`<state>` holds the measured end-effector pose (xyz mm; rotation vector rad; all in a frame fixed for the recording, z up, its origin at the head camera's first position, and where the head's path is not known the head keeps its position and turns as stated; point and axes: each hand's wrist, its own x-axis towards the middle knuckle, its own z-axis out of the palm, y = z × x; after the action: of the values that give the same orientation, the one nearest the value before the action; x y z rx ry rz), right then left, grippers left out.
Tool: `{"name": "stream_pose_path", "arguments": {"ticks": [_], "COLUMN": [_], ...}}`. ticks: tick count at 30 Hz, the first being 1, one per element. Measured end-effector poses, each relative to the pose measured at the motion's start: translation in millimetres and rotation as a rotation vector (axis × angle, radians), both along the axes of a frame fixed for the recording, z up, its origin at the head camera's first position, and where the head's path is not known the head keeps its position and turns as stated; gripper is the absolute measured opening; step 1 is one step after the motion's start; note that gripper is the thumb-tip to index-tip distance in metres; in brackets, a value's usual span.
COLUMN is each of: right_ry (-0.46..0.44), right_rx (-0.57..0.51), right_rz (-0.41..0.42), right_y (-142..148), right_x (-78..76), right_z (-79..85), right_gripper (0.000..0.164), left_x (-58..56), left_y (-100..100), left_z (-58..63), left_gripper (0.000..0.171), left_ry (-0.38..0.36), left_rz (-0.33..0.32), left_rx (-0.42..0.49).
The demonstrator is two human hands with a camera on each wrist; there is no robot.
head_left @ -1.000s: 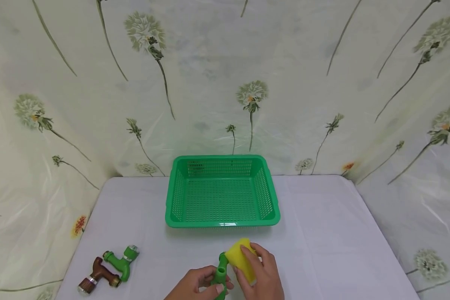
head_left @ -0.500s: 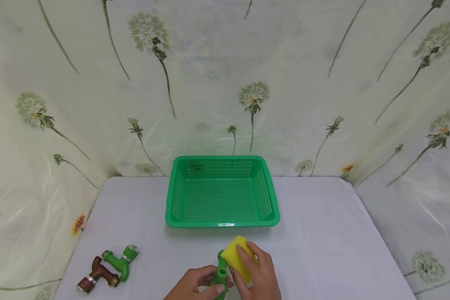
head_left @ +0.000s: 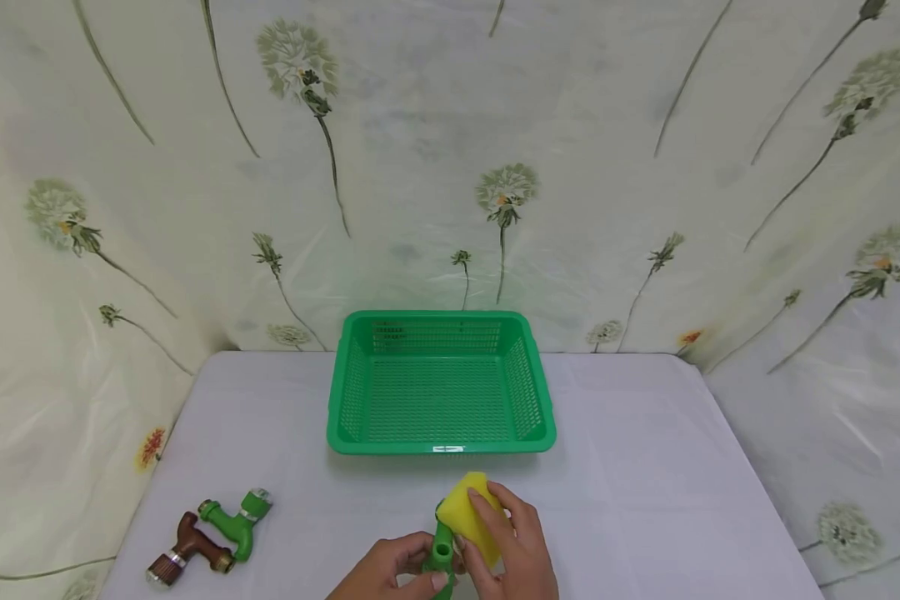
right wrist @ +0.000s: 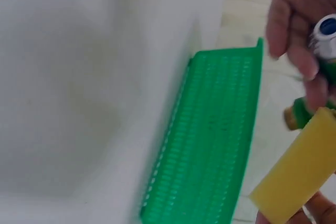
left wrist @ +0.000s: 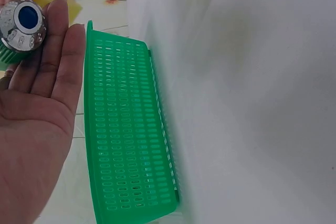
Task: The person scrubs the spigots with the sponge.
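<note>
A green plastic tap (head_left: 442, 552) is held in my left hand (head_left: 392, 570) at the table's near edge, its round spout opening facing up. Its chrome-ringed knob with a blue centre (left wrist: 27, 17) shows in the left wrist view, and its brass threaded end (right wrist: 290, 119) in the right wrist view. My right hand (head_left: 520, 546) grips a yellow sponge (head_left: 465, 510) between thumb and fingers. That sponge lies against the tap's far end and covers part of it in the head view.
A green perforated basket (head_left: 441, 448) stands at the back middle of the white-covered table (head_left: 630, 483). On the left lie a brown tap (head_left: 195, 542) and another green tap (head_left: 232, 523), close together. A flower-printed sheet (head_left: 420, 167) rises behind the table.
My right hand has slid the sponge slightly left, further over the tap's end. The left hand keeps its grip on the tap and stays almost still.
</note>
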<state>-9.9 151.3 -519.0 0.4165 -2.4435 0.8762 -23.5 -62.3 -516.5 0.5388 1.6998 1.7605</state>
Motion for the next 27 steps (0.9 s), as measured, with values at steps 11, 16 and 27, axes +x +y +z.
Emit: {"name": "stream_pose_path", "arguments": {"ticks": [11, 16, 27], "right_ry": [-0.076, -0.107, -0.292], "right_rx": [-0.014, -0.04, -0.146], "right_rz": [-0.096, -0.043, -0.137], "right_y": [11, 0, 2], "right_x": [-4.0, -1.4, -0.7], "right_z": [-5.9, 2.4, -15.1], "right_gripper": [0.059, 0.057, 0.052], "left_x": [0.6, 0.7, 4.0], "left_y": [0, -1, -9], "left_z": [4.7, 3.6, 11.5], "left_gripper": [0.024, 0.023, 0.024], "left_ry": [-0.079, -0.033, -0.193], "left_rz": [-0.027, -0.013, 0.02], "left_rx": [0.004, 0.034, 0.2]}}
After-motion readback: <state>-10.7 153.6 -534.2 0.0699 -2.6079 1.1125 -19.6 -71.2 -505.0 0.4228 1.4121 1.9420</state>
